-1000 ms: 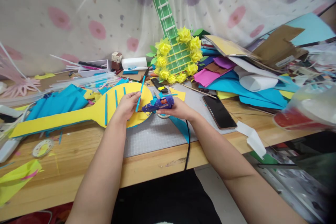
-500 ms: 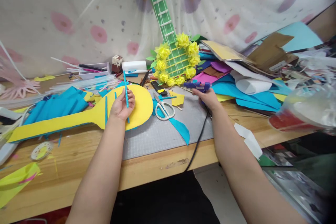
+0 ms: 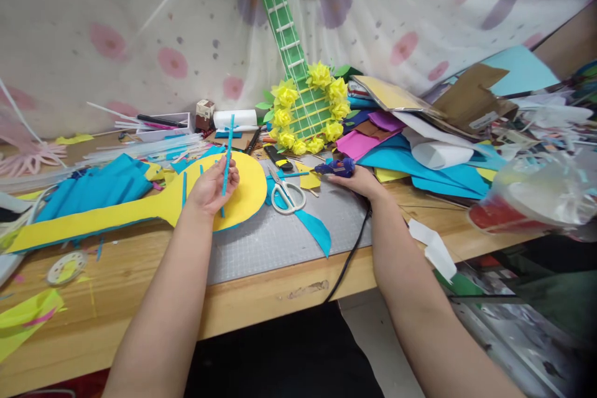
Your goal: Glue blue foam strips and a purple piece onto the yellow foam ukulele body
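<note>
A thin blue paper stick point(image 3: 228, 155) stands nearly upright in the closed fingers of my left hand point(image 3: 212, 188). Below that hand lies a flat yellow guitar-shaped cutout point(image 3: 249, 189) with blue strips point(image 3: 184, 189) across it; its neck points left. My right hand point(image 3: 359, 182) is wrapped round a blue glue gun point(image 3: 336, 167) whose nozzle points left, its black cord point(image 3: 352, 255) hanging over the table edge. White-handled scissors point(image 3: 288, 198) lie between the hands on the grey cutting mat point(image 3: 265, 255), beside a blue paper scrap point(image 3: 316, 233).
A green paper guitar with yellow flowers point(image 3: 298, 93) leans against the curtain at the back. Coloured sheets point(image 3: 396, 155) pile up at the right, near a red-and-white cup in plastic point(image 3: 517, 205). Crumpled blue paper point(image 3: 97, 186) and a tape roll point(image 3: 66, 268) lie left.
The glue gun in my right hand has moved a little to the left and down and now lies more level. The stick in my left hand has tilted slightly. The view has shifted slightly.
</note>
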`<action>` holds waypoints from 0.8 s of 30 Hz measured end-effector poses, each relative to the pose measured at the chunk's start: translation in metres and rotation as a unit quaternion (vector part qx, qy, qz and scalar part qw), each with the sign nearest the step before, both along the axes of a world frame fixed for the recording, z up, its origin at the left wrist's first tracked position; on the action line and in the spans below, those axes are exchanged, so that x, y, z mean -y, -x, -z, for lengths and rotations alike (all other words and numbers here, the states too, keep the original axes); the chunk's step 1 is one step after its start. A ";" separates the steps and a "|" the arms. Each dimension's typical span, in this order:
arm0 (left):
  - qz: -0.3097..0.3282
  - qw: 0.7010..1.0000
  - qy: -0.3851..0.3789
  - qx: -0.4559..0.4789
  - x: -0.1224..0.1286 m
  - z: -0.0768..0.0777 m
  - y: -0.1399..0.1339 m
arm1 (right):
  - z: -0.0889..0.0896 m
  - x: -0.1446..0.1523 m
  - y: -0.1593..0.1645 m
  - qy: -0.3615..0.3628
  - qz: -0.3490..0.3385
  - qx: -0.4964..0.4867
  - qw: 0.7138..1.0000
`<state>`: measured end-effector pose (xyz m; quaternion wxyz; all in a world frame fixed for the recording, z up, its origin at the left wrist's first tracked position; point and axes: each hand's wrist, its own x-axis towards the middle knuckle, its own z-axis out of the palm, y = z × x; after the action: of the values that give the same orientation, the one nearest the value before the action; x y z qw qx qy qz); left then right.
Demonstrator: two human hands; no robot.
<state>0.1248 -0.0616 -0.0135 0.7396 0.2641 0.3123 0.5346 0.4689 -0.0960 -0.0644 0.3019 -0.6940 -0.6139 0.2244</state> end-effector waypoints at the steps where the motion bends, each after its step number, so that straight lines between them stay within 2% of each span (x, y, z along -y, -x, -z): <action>1: 0.000 0.999 -0.017 -0.052 0.001 -0.002 0.001 | -0.003 0.001 -0.001 -0.023 -0.004 0.007 1.000; 3: 0.001 0.981 -0.065 -0.185 0.000 -0.007 0.004 | -0.012 0.003 0.000 -0.104 0.006 0.019 0.994; 5: 0.029 0.930 -0.133 -0.343 -0.005 -0.014 0.009 | -0.026 0.005 0.005 -0.201 0.040 0.021 0.978; 7: 0.080 0.836 -0.207 -0.503 -0.012 -0.022 0.015 | -0.046 0.005 0.016 -0.273 0.063 0.006 0.960; 10: 0.152 0.645 -0.300 -0.686 -0.024 -0.039 0.023 | -0.077 0.001 0.047 -0.303 0.026 -0.037 0.952; 12: 0.195 0.534 -0.347 -0.746 -0.029 -0.052 0.026 | -0.093 -0.006 0.075 -0.259 -0.049 -0.062 0.963; 14: 0.239 0.457 -0.386 -0.765 -0.031 -0.066 0.025 | -0.102 -0.014 0.104 -0.172 -0.155 -0.072 0.970; 16: 0.268 0.410 -0.414 -0.768 -0.029 -0.077 0.023 | -0.104 -0.023 0.132 -0.089 -0.241 -0.063 0.964; 19: 0.262 0.365 -0.450 -0.772 -0.027 -0.087 0.021 | -0.099 -0.032 0.165 -0.002 -0.310 -0.039 0.950; 22: 0.243 0.340 -0.489 -0.766 -0.027 -0.088 0.023 | -0.094 -0.036 0.185 0.030 -0.340 -0.025 0.940; 24: 0.243 0.347 -0.504 -0.752 -0.029 -0.083 0.023 | -0.094 -0.037 0.192 0.036 -0.339 0.004 0.940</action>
<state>0.1016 -0.0326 0.0697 0.0186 0.9427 0.3313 -0.0351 0.2769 -0.0589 0.0301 0.1802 -0.4559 -0.8054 0.3332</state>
